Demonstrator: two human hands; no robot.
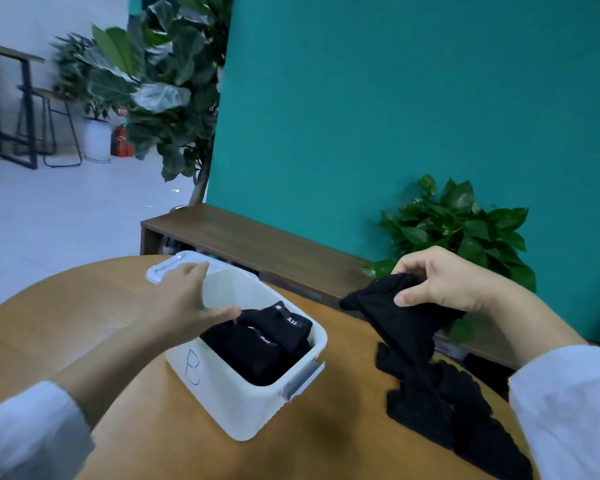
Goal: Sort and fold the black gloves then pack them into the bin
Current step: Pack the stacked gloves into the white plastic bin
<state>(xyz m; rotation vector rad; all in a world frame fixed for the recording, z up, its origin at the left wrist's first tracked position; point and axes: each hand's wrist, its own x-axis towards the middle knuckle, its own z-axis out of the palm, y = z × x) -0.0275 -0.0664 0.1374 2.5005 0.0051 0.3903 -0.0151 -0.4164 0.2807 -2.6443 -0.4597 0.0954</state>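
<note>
Starting at the left, my left hand [191, 303] reaches over the near rim of the white bin [222, 393], the one marked with a blue "B". Its fingers are straight and relaxed, so that grip is open and holds nothing; the thumb tip lies right at the edge of the packed gloves, though I cannot tell whether it touches them. Behind the hand, the bin's lid [167, 266] lies on the table [66, 317] against the far end of the bin.

Inside the bin sit the folded gloves [264, 341], black bundles with small white labels showing. They fill the nearer half of the bin; the far half shows bare white wall. I judge the packing as partly done, with room for more.

Moving right, my right hand [440, 282] is raised above the table, and its grip is closed on a black glove [395, 320], pinched between thumb and curled fingers near the top edge. The glove hangs down and its lower end trails onto the loose pile [444, 410], so it is not yet free of the heap.

That pile of unfolded black gloves lies on the table to the right of the bin, well apart from it, running toward my right sleeve [568, 410]. It looks substantial, so I reckon plenty of sorting, folding and packing remains. The glove in hand seems to be the next one to fold.
</note>
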